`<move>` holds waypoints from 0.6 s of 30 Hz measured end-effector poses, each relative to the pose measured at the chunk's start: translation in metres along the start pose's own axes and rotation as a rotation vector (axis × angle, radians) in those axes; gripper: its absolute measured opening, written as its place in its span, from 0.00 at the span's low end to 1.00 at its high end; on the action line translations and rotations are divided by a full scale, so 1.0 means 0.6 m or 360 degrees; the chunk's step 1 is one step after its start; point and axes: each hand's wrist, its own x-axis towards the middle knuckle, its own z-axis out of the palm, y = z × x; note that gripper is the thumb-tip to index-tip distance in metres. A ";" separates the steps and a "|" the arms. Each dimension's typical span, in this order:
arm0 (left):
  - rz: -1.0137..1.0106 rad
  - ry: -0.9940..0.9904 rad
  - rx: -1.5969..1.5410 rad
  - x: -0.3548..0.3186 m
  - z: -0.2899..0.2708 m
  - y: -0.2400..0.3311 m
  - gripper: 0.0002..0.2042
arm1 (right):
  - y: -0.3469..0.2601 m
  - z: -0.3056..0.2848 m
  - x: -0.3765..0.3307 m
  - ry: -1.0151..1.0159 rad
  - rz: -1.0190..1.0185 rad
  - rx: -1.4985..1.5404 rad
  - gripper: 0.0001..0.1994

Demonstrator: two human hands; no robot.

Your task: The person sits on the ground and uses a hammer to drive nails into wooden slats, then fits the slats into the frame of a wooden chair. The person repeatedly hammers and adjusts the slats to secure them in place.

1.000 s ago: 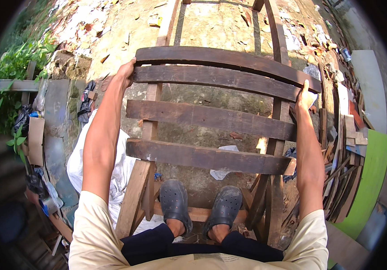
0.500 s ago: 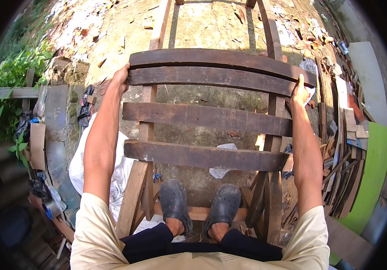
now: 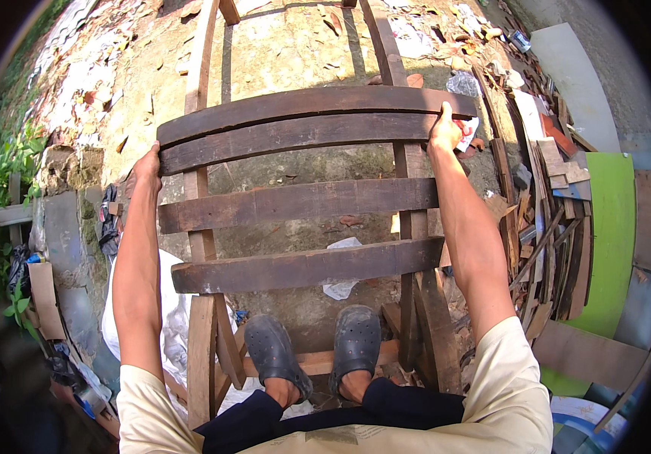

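Several dark wooden slats lie crosswise on a wooden frame (image 3: 201, 89) with two long rails. The far slat (image 3: 303, 100) and the second slat (image 3: 295, 140) lie close together, a thin dark gap between them. My left hand (image 3: 147, 166) is closed at their left ends. Toward their right ends, my right hand (image 3: 445, 132) grips the pair with its thumb on top; its fingers underneath are mostly hidden. A third slat (image 3: 303, 204) and a near slat (image 3: 310, 266) rest closer to me, spaced apart, untouched by either hand.
My feet, in dark clogs (image 3: 357, 340), stand between the frame's near legs (image 3: 203, 356). A white sack (image 3: 178, 318) lies at the left. Scrap wood (image 3: 552, 250) and a green board (image 3: 612, 242) line the right side. Leaves and litter cover the far ground.
My view has turned, so the frame, slats and hands all appear farther left and slightly tilted. Both hands remain at the ends of the two far slats.
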 end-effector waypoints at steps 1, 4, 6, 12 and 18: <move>0.0029 0.0011 0.0019 -0.019 0.010 0.011 0.28 | -0.005 -0.005 0.001 0.0084 0.0084 0.0091 0.33; 0.0097 0.0079 0.0059 -0.037 0.014 0.015 0.26 | -0.002 0.004 0.001 0.0214 0.0146 0.0213 0.35; 0.0141 0.0102 0.0049 -0.030 0.011 0.014 0.24 | 0.010 0.012 0.014 0.0248 0.0072 0.0196 0.35; 0.0095 0.0123 -0.0050 -0.002 -0.007 0.003 0.24 | 0.013 0.017 0.008 0.0207 -0.0080 0.0133 0.37; 0.0106 0.0036 0.0068 0.001 -0.010 -0.001 0.24 | 0.031 0.027 0.031 0.0222 -0.0168 0.0126 0.36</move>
